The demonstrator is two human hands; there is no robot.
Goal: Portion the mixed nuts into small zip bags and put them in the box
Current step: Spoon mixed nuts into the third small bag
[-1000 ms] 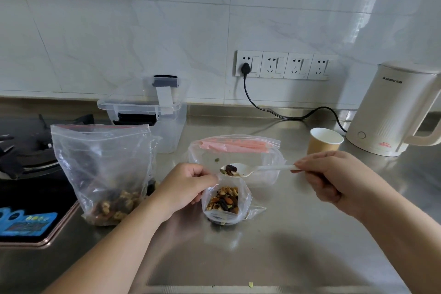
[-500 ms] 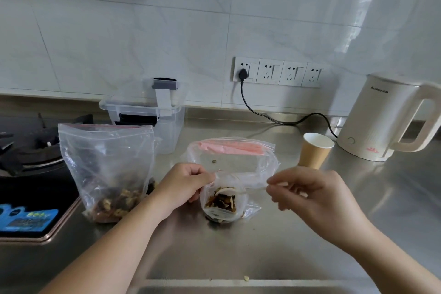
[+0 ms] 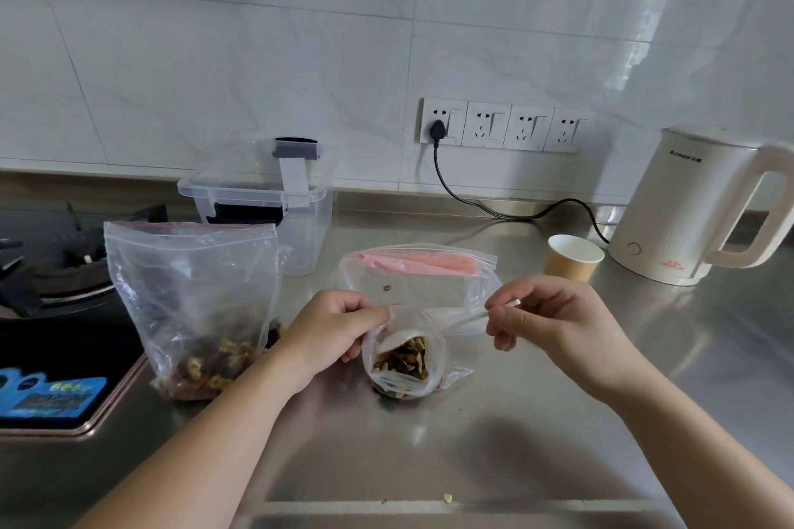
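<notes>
Steel counter [image 3: 558,421]: small bag [image 3: 404,361] between hands.

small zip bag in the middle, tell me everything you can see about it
The small zip bag is clear, thin plastic, standing upright on the steel counter with its mouth open. Mixed nuts fill its lower part. The left hand pinches its top edge at the left. A white plastic spoon, held by the right hand, reaches in through the mouth, its bowl resting over the nuts. A stack of empty zip bags lies just behind it.
</notes>
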